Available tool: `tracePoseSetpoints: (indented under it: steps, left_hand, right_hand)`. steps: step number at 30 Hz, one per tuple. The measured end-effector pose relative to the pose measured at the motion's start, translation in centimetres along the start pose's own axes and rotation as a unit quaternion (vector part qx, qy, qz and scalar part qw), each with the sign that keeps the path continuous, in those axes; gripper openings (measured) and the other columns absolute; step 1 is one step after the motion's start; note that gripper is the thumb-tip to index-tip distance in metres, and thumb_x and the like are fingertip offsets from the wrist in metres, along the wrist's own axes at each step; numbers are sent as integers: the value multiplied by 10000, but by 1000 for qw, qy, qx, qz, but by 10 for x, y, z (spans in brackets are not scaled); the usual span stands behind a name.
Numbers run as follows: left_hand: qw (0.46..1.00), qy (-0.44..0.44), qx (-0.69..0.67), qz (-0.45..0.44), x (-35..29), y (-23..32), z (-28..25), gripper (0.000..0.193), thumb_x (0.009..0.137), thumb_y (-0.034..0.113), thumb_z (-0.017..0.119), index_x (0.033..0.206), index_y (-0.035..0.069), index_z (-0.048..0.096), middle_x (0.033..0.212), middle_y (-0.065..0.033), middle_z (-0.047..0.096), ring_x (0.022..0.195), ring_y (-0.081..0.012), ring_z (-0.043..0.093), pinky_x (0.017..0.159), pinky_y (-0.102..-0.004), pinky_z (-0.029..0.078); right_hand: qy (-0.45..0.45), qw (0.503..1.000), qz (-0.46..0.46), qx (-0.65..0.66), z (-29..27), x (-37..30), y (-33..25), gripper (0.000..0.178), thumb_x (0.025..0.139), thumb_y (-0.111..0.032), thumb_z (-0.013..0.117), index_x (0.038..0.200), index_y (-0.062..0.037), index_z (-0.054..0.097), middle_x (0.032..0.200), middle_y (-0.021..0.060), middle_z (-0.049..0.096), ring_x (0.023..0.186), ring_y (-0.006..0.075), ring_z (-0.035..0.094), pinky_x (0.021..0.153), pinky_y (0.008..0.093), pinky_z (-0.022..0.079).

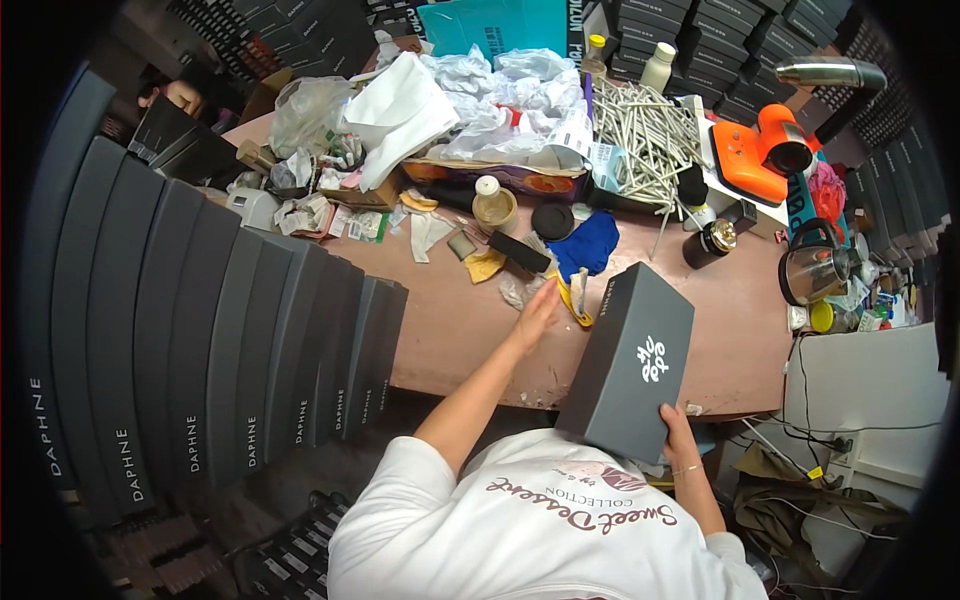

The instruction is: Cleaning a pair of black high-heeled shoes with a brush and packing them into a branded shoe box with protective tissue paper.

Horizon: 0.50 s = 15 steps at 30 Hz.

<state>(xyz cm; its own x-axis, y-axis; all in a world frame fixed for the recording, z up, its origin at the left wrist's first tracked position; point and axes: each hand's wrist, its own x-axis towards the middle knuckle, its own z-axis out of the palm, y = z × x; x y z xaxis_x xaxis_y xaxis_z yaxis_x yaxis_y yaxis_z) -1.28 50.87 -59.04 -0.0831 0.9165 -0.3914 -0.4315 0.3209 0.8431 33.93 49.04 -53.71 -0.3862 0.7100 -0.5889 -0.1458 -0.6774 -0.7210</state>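
A dark grey lidded shoebox [625, 365] with white lettering stands tilted in front of my body, over the table's near edge. My right hand [679, 436] grips its lower right edge. My left hand [538, 314] is stretched out over the table, left of the box, its fingers extended and seemingly holding nothing. Close to its fingertips lie a yellow strip [572, 305], a black block [519, 252] and a crumpled blue cloth [588, 247]. Whether the fingertips touch the strip, I cannot tell.
Tall stacks of dark shoeboxes [225, 340] line the left side. On the pinkish table [440, 345] are a liquid-filled bottle [492, 208], crumpled white paper [500, 85], many thin pale sticks [645, 135], an orange device [745, 160], a dark jar [708, 245] and a glass kettle [812, 268].
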Motion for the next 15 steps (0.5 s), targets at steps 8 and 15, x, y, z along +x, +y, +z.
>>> tracePoseSetpoints:
  steps: [8, 15]
  left_hand:
    - [977, 61, 129, 161, -179, 35, -40, 982, 868, 558, 569, 1495, -5, 64, 1527, -210, 153, 1419, -287, 155, 1146, -396, 144]
    - [963, 237, 125, -10, -203, -22, -142, 535, 904, 207, 633, 1318, -25, 387, 1218, -168, 552, 1101, -240, 547, 942, -345, 438]
  right_hand:
    - [-183, 953, -47, -236, 169, 21, -13, 825, 714, -179, 813, 1398, -3, 386, 1222, 70, 558, 1117, 158, 517, 965, 299, 424]
    - [-235, 867, 13, -440, 238, 72, 74, 756, 746, -317, 790, 1368, -54, 450, 936, 111, 634, 823, 176, 573, 729, 294, 484]
